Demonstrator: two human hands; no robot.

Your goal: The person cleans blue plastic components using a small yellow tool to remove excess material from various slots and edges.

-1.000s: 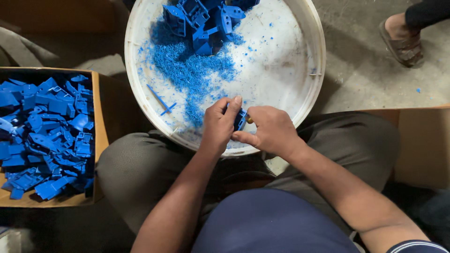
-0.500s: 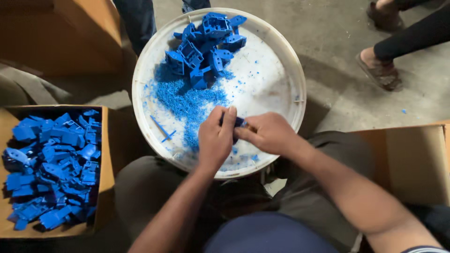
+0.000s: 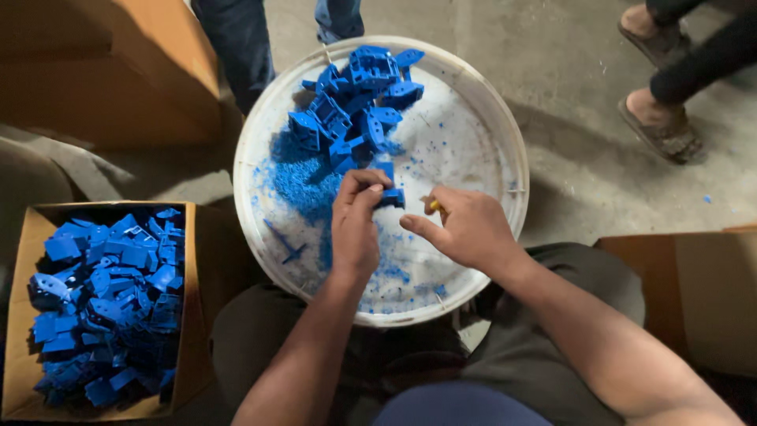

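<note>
A round white tray (image 3: pixel 505 142) rests on my lap, holding a heap of blue plastic parts (image 3: pixel 355 102) at its far side and a spread of blue shavings (image 3: pixel 300 181). My left hand (image 3: pixel 355 229) pinches one small blue plastic part (image 3: pixel 392 197) over the tray's middle. My right hand (image 3: pixel 465 229) is just to the right of it, fingers curled around a small tool with a yellow tip (image 3: pixel 434 206), slightly apart from the part.
An open cardboard box (image 3: pixel 24 237) full of blue parts (image 3: pixel 102 300) stands on the floor at my left. Another cardboard box (image 3: pixel 710 292) is at my right. A person's legs (image 3: pixel 236 39) stand beyond the tray, and sandalled feet (image 3: pixel 662 126) are at the upper right.
The view has shifted so the tray sits lower and its far heap shows fully. My right hand has drawn a little away from the part held in my left hand.
</note>
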